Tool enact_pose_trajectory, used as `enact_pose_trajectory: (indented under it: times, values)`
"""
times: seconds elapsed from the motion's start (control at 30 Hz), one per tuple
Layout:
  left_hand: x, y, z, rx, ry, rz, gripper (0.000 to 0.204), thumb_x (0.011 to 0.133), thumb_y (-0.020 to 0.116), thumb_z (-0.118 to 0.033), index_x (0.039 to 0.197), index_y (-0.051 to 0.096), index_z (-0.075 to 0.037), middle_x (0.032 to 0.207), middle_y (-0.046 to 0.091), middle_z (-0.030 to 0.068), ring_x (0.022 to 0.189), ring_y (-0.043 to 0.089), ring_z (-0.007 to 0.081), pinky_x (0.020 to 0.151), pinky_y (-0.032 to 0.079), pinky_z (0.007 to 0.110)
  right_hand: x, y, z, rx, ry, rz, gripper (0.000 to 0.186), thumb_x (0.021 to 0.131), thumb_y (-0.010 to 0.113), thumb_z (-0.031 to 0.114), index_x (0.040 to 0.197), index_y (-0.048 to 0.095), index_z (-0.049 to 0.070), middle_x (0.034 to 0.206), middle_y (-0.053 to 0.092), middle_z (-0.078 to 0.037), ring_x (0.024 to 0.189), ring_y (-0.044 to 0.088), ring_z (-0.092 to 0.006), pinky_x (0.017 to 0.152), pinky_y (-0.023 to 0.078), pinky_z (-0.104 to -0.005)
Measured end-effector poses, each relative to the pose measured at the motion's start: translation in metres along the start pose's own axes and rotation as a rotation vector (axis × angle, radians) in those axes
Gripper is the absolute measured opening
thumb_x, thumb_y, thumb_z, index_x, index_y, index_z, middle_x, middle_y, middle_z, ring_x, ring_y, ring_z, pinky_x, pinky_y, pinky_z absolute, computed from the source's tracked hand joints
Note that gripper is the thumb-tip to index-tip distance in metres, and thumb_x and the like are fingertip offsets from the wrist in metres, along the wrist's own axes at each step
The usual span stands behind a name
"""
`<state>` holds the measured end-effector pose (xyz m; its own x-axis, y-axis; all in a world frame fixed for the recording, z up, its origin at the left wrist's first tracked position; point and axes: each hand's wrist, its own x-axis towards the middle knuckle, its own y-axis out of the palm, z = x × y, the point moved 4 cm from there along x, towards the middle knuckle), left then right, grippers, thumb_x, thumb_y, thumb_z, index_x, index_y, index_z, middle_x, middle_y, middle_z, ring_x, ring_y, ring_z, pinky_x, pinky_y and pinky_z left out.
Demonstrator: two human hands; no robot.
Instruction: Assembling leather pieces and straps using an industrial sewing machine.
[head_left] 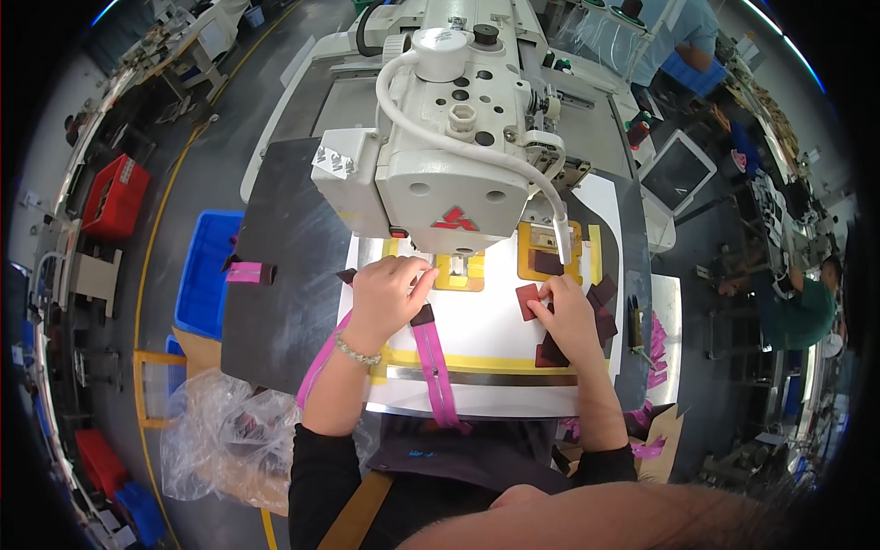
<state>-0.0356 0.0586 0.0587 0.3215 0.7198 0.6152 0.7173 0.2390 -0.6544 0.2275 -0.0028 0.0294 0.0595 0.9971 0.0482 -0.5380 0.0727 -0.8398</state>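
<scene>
A garment factory: industrial sewing machine (440,137), rows of workstations, plastic crates (115,197).

A big white sewing machine (440,137) is seen at the back of the dark tabletop (284,302). A blue bin (206,270), a red crate (115,194) and a clear plastic bag (220,440) are seen on the left.

One white sewing machine (440,137), two bare hands, one pink zipper strip (433,367) on the white template board (495,330), two yellow-framed cutouts, one blue bin (206,275) and one red crate (115,197) show.
</scene>
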Motion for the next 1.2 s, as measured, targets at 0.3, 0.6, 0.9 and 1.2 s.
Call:
enact_pose_trajectory:
  times: [0.3,0.6,0.9,1.2]
  values:
    - [0.000,0.002,-0.003,-0.014,0.022,0.036,0.011,0.077,0.070,-0.013,0.074,0.061,-0.008,0.060,0.060,0.0023,0.051,0.056,0.0180,0.047,0.043,0.030,0.030,-0.019,0.001,-0.310,-0.270,-0.112,0.047,0.069,0.076,0.027,0.105,0.058,0.004,0.101,0.055,-0.007,0.098,0.053,-0.0268,0.086,0.039,-0.0420]
    - [-0.001,0.003,0.003,-0.035,0.025,0.017,0.009,0.077,0.072,-0.013,0.076,0.064,-0.008,0.063,0.062,0.0019,0.049,0.056,0.0156,0.047,0.043,0.028,0.040,-0.018,-0.013,-0.196,-0.231,0.032,0.040,0.070,0.075,0.026,0.100,0.061,0.002,0.096,0.057,-0.011,0.094,0.053,-0.0298,0.081,0.042,-0.0382]
    - [-0.003,0.003,-0.001,-0.033,0.163,0.000,0.011,0.075,0.072,-0.009,0.084,0.066,-0.010,0.064,0.061,0.0021,0.052,0.056,0.0172,0.047,0.042,0.029,0.029,-0.024,0.018,-0.032,-0.408,-0.298,0.004,0.081,0.065,0.004,0.083,0.063,0.002,0.073,0.058,-0.007,0.065,0.057,-0.0214,0.056,0.043,-0.0295]
    - [-0.020,0.023,-0.038,-0.226,0.376,0.276,0.027,0.080,0.060,-0.011,0.106,0.065,-0.015,0.077,0.058,-0.0014,0.070,0.059,0.0143,0.059,0.047,0.028,0.009,0.030,0.024,1.258,0.241,0.444,0.010,0.090,0.057,0.008,0.082,0.052,0.004,0.062,0.056,-0.003,0.049,0.050,-0.0069,0.045,0.037,-0.0190]
